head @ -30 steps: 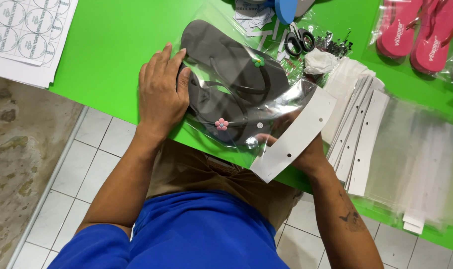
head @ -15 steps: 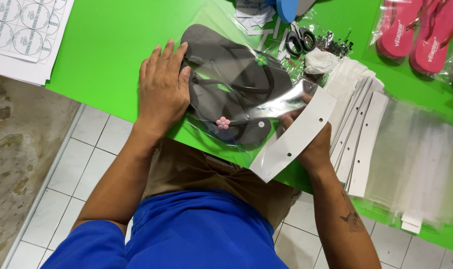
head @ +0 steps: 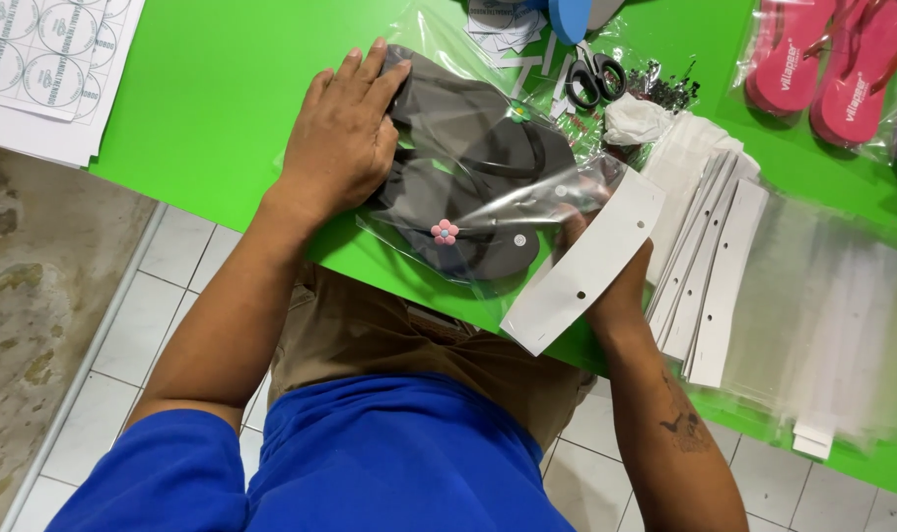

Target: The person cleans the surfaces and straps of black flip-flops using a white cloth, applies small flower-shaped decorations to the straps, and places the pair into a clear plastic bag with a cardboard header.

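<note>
Head view: left hand (head: 342,138) lies flat on bagged grey sandals (head: 468,182) at table (head: 212,108) edge, right hand (head: 606,286) pinches white header card (head: 586,261); light, slippery film, likely best gripped at card.

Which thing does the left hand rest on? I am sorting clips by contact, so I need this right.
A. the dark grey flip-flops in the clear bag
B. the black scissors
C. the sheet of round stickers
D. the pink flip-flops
A: the left hand lies flat on the dark grey flip-flops inside the clear bag, well apart from the scissors.
</note>
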